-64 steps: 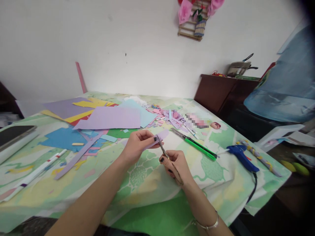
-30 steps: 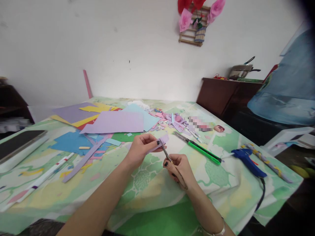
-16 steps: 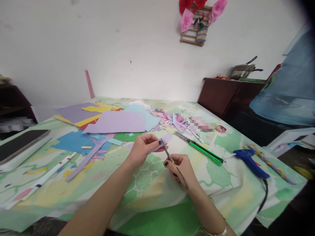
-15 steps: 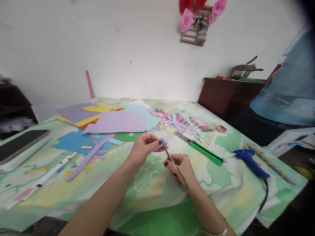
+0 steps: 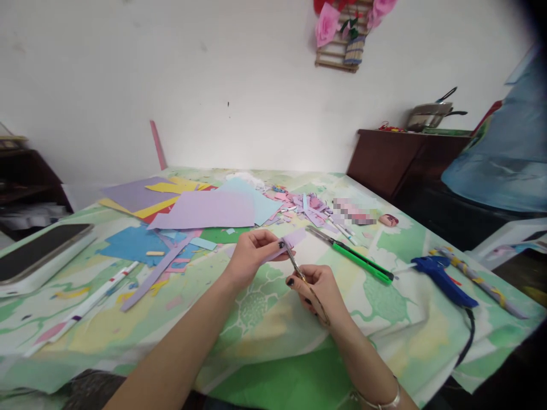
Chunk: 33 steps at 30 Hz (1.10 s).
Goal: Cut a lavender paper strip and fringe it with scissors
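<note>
My left hand [image 5: 258, 253] pinches a small piece of lilac paper [image 5: 294, 237] between thumb and fingers. In my right hand [image 5: 316, 290] is a pair of scissors [image 5: 314, 302], fingers closed round the handles. The scissor blades meet the paper right beside my left thumb; whether they are parted I cannot tell. Just beyond my right hand lies a green utility knife [image 5: 363, 262] with its blade out. Behind my left hand a larger lilac sheet [image 5: 209, 209] rests on other coloured sheets.
Paper scraps [image 5: 311, 208] are heaped at the back. A blue glue gun [image 5: 444, 279] with a cord lies at the right, next to a wrapped stick [image 5: 478, 279]. On the left are white pens [image 5: 94, 299], blue paper [image 5: 128, 246] and a dark-screened phone [image 5: 43, 250].
The whole view has shifted slightly. Both hands keep nearly the same pose, with the paper and scissors still held together.
</note>
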### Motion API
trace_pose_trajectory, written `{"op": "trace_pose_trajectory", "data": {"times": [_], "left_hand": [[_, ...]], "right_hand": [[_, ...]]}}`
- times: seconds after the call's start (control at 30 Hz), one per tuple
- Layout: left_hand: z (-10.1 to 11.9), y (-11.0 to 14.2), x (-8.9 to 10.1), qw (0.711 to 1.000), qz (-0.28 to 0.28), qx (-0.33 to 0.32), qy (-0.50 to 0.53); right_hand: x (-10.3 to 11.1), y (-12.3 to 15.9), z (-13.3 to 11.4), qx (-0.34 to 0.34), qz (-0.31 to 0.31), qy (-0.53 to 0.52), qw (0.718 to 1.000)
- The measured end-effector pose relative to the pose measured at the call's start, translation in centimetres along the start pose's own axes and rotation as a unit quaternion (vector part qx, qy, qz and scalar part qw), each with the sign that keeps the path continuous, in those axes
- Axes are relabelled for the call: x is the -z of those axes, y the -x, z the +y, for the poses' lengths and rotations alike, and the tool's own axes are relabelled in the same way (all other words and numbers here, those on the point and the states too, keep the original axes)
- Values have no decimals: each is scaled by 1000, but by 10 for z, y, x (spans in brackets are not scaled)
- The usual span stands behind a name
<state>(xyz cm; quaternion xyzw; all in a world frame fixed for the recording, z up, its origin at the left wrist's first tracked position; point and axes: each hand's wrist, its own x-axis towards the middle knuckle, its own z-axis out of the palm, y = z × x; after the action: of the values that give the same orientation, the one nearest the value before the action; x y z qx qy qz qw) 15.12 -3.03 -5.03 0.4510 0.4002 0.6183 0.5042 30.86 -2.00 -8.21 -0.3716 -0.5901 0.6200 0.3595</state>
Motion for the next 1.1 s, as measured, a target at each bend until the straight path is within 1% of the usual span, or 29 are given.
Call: {"op": "trace_pose_trajectory", "data": {"times": [0.17, 0.5, 0.77, 0.97, 1.1], "left_hand": [[0, 1, 0, 1000, -2, 1, 1], [1, 2, 0, 1000, -7, 0, -1], [0, 2, 0, 999, -24, 8, 20], [-1, 2, -1, 1000, -22, 0, -4], [-1, 1, -1, 1000, -19, 0, -7]], "right_hand": [[-1, 1, -1, 1, 2, -12, 1000], [0, -1, 0, 4, 3, 3, 1000], [1, 2, 1, 0, 11, -12, 1000], [2, 0, 4, 30, -20, -36, 999], [4, -1, 7, 36, -30, -45, 998]]}}
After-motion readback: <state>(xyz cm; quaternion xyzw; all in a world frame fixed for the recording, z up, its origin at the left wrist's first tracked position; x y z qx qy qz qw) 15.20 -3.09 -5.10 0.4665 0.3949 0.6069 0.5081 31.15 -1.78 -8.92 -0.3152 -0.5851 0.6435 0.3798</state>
